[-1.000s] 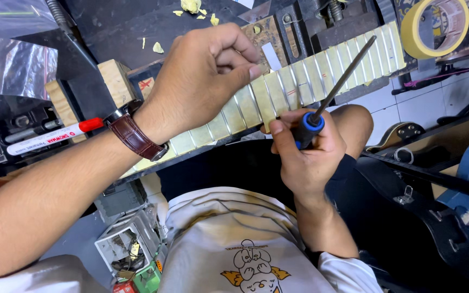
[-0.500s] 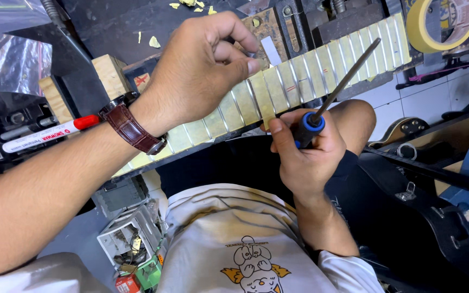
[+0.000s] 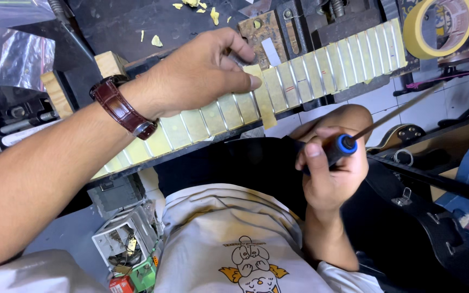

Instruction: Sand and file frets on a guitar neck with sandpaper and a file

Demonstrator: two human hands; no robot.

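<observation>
Stretching across the counter [image 3: 137,21], a guitar neck with taped frets [image 3: 299,81] lies under the left hand [image 3: 202,73], whose closed fingertips pinch a strip of masking tape [image 3: 261,95]; the right hand [image 3: 329,173], lower down, is clenched round a blue-collared file [image 3: 348,144]. Judged step: taping or untaping the fingerboard. Next calls for steady pinching. The file's tip is blurred

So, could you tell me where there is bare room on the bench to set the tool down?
Dark bench top behind the left hand, between wooden block and clamp, is bare except yellow scraps. Crowded: masked fretboard, tape roll.
</observation>
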